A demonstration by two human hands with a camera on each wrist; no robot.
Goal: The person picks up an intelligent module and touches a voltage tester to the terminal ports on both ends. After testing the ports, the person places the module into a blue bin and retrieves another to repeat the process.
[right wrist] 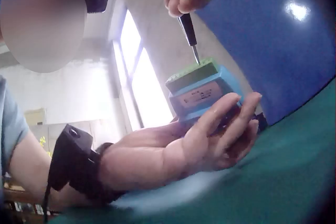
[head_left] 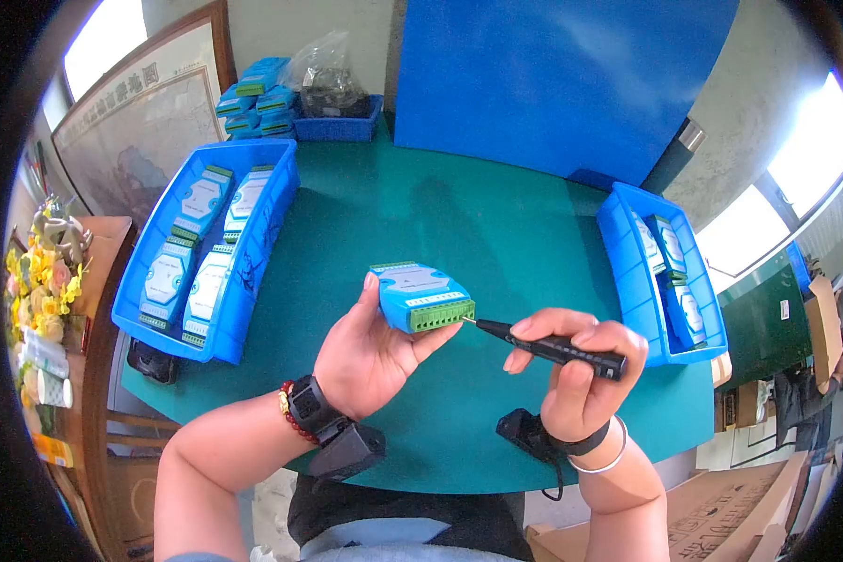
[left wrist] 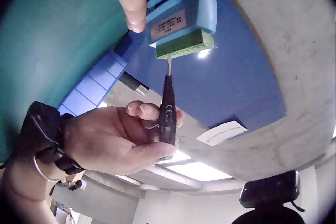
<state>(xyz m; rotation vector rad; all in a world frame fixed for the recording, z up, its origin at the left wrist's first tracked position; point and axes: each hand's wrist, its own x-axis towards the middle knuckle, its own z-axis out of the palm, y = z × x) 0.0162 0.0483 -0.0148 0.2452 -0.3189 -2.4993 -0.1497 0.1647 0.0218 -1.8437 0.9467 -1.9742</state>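
My left hand [head_left: 358,363] grips a blue-and-white electronic module [head_left: 420,284] above the table, thumb along one side and fingers beneath. Along the module's near edge runs a green screw terminal block [head_left: 443,316], turned toward the right hand. A slim black screwdriver [head_left: 564,350] is held in my right hand [head_left: 585,370], pinched between thumb and fingers. Its metal tip meets the terminal block near the right end in the head view. From below, the left wrist view shows the screwdriver shaft [left wrist: 169,66] against the block and a printed label on the module's side [left wrist: 169,24].
On the left, a blue bin [head_left: 217,342] holds several similar modules; another bin [head_left: 665,351] with modules stands right. At the back are stacked modules [head_left: 258,98] and a small blue tray [head_left: 342,131] with a bagged item. A blue panel [head_left: 553,84] rises behind the green table [head_left: 347,225].
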